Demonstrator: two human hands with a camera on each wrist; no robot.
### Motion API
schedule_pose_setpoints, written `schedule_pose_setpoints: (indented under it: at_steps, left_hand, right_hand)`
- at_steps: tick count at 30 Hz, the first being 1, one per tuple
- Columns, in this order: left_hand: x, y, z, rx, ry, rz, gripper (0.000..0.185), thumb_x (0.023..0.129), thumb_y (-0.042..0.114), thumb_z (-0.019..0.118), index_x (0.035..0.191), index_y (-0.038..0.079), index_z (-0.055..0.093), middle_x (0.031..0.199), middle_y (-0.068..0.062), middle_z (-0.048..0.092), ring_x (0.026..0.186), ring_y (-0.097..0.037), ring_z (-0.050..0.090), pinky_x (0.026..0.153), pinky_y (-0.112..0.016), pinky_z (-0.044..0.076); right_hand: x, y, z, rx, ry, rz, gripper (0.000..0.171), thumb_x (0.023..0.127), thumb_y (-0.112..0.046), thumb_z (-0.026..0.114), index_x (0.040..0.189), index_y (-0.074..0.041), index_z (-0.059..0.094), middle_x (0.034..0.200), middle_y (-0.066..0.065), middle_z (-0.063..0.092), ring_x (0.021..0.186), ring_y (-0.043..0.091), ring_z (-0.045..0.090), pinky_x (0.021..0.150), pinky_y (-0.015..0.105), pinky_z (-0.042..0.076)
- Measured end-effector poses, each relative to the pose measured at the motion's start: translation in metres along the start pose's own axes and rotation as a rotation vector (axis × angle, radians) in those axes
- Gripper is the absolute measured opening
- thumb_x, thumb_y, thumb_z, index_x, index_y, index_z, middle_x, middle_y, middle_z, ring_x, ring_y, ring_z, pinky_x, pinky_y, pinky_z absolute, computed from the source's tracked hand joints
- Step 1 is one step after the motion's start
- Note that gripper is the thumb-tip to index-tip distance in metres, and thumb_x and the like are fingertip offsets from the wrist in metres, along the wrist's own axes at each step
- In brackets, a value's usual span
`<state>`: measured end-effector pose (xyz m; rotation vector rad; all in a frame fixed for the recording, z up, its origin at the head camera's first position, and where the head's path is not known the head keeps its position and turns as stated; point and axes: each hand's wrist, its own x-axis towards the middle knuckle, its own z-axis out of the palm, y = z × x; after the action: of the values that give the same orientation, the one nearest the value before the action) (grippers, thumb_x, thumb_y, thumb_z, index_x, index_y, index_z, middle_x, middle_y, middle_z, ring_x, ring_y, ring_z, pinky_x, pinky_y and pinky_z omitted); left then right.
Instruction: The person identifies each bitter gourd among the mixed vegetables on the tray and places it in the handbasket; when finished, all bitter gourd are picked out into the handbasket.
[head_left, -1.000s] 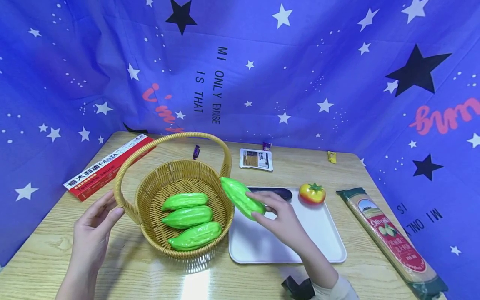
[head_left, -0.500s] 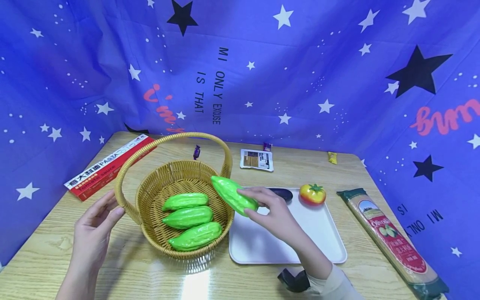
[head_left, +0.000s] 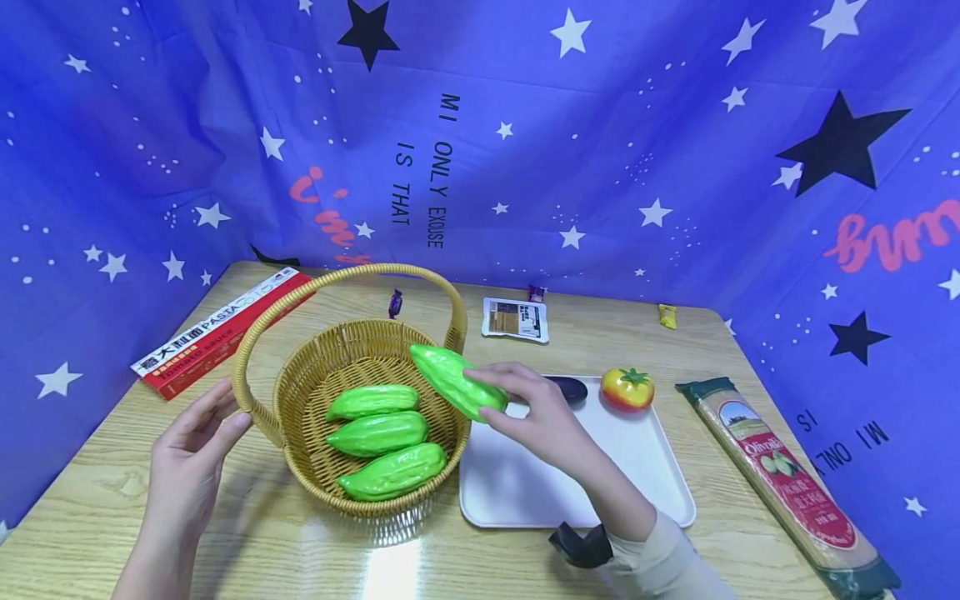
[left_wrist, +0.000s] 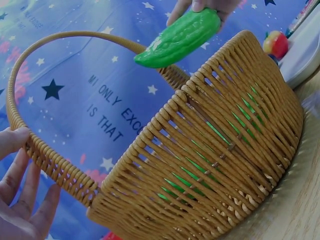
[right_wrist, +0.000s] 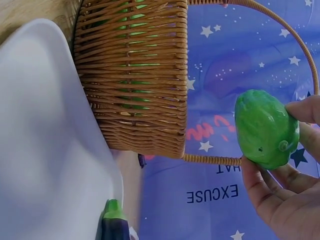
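Observation:
A green toy bitter melon [head_left: 459, 382] is pinched between the thumb and fingers of my right hand [head_left: 536, 412], its pointed end over the right rim of the wicker basket [head_left: 292, 454]. In the right wrist view the melon's [right_wrist: 265, 130] blunt stem end faces the camera. Three similar bitter melons [head_left: 378, 433] lie side by side inside the basket. My left hand [head_left: 187, 454] holds the left foot of the arched basket handle [head_left: 258, 325]; the left wrist view has its thumb on the handle's wrapped cane and the fingers [left_wrist: 45, 210] spread along the other side.
Right of the basket, a white tray [head_left: 577, 492] bears an eggplant [head_left: 570, 389] and a red-yellow toy tomato [head_left: 627, 389]. A red pasta box [head_left: 217, 333] lies back left, a spaghetti bag [head_left: 787, 475] far right. Behind are a white packet [head_left: 515, 320] and small candies [head_left: 395, 304].
My right hand has carried the bitter melon leftward from above the tray to the basket's right rim, uncovering less of the tray's left side. My left hand stays on the handle.

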<state>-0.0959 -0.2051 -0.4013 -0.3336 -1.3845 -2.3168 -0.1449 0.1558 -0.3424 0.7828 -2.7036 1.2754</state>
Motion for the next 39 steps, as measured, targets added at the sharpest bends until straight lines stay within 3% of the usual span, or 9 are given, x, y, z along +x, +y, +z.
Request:
schedule_pose_setpoints:
  at_steps: [14, 30, 39]
  left_hand:
    - [0.001, 0.000, 0.001, 0.001, 0.002, 0.003, 0.045, 0.087, -0.023, 0.043, 0.128, -0.009, 0.051, 0.113, -0.006, 0.069, 0.104, -0.012, 0.065, 0.091, -0.019, 0.053]
    - [0.000, -0.001, 0.002, 0.019, 0.016, -0.010, 0.044, 0.087, -0.022, 0.044, 0.127, -0.007, 0.052, 0.109, -0.004, 0.070, 0.103, -0.010, 0.065, 0.089, -0.018, 0.053]
    - [0.000, 0.000, 0.002, 0.015, 0.006, 0.003, 0.044, 0.087, -0.023, 0.043, 0.127, -0.008, 0.052, 0.110, -0.005, 0.070, 0.103, -0.011, 0.065, 0.090, -0.018, 0.053]
  right_hand:
    - [0.014, -0.002, 0.002, -0.040, -0.024, -0.050, 0.042, 0.084, -0.017, 0.069, 0.125, -0.023, 0.062, 0.125, 0.005, 0.061, 0.116, 0.022, 0.058, 0.095, 0.040, 0.053]
    - [0.033, 0.005, -0.004, -0.052, -0.082, -0.045, 0.041, 0.086, -0.017, 0.067, 0.126, -0.023, 0.061, 0.126, 0.006, 0.060, 0.112, 0.020, 0.058, 0.086, 0.031, 0.055]
    - [0.044, 0.004, -0.003, -0.069, -0.103, -0.058, 0.042, 0.086, -0.018, 0.067, 0.127, -0.024, 0.060, 0.128, 0.006, 0.060, 0.119, 0.024, 0.055, 0.091, 0.036, 0.055]
